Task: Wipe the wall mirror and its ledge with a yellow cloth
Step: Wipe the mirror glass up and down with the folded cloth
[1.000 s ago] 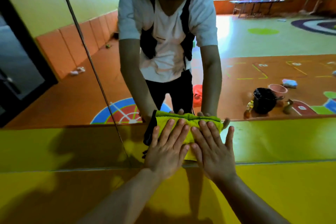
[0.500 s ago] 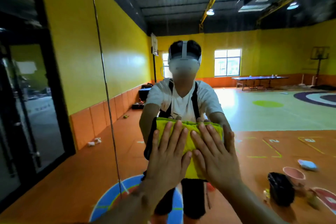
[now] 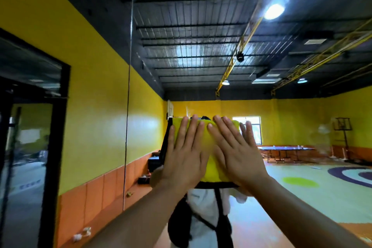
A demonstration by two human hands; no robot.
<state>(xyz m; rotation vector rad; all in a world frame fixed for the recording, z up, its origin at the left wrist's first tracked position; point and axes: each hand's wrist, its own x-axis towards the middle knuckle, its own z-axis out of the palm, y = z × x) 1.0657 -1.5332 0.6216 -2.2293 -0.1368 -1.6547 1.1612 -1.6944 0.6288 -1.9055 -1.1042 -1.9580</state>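
Straight ahead, two bare hands press a folded yellow cloth [image 3: 212, 169] flat against a large wall mirror [image 3: 201, 56]. The left hand [image 3: 185, 159] covers the left half of the cloth and the right hand [image 3: 235, 155] covers the right half. Both lie open with fingers straight and slightly spread, pointing up, gripping nothing. The two hands almost touch at the cloth's middle. Only a yellow strip shows between them, plus the top edge above the fingertips and a dark border along the cloth's left side and bottom. Both forearms run off the lower edge of the view.

Behind the cloth, the person's reflection [image 3: 203, 203] is mostly hidden. A white shirt with dark straps shows below the cloth, a sliver of dark hair shows just above it, and the head is fully covered. Blurred reflected fingers peek out just right of the cloth.

Left of the cloth, a thin vertical seam [image 3: 128, 86] splits the mirror, and further left stands a dark door frame [image 3: 54, 147], cut off by the view's edge. High above and right of the cloth, a bright ceiling lamp [image 3: 274, 11] glares in the glass. Right of the cloth sit a window [image 3: 251, 127] and a long low table [image 3: 285, 148], with a pale hazy patch [image 3: 322, 129] beyond them that is too blurred to identify.
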